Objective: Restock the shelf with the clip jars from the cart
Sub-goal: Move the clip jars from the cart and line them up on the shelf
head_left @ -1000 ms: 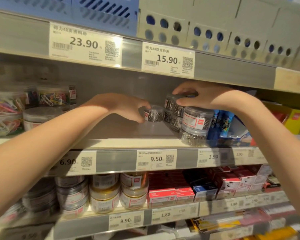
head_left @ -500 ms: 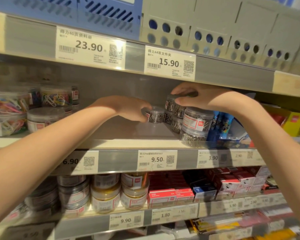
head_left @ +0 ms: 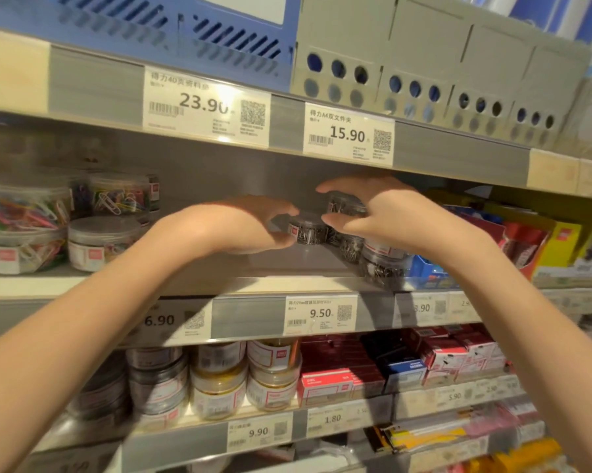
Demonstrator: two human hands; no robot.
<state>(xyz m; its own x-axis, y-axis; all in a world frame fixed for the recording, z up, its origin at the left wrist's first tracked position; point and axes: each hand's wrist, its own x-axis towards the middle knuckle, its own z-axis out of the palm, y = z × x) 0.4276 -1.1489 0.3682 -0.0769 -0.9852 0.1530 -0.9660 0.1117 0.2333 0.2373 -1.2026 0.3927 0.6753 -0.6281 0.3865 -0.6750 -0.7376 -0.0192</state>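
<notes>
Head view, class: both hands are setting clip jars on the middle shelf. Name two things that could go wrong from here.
1. The left hand presses its jar against the stacked jars; a hard push might topple them.
2. The right hand reaches over that stack, so pulling back could knock the top jar off.

Between the left hand (head_left: 253,227) and the right hand (head_left: 373,216) sits a small clip jar (head_left: 306,230) of clear, glossy plastic, its silvery metal clips showing through the wall and a paper label on its side. Just behind the right hand's fingers, a stack of similar jars (head_left: 349,227) shares that shiny transparent finish. The shelf surface (head_left: 287,261) below both hands looks smooth, matt grey. Well to the left of the left hand, clear plastic tubs (head_left: 24,230) hold coloured, coated-looking clips. Below the wrists, paper price tags (head_left: 320,314) sit behind a glossy plastic strip.
</notes>
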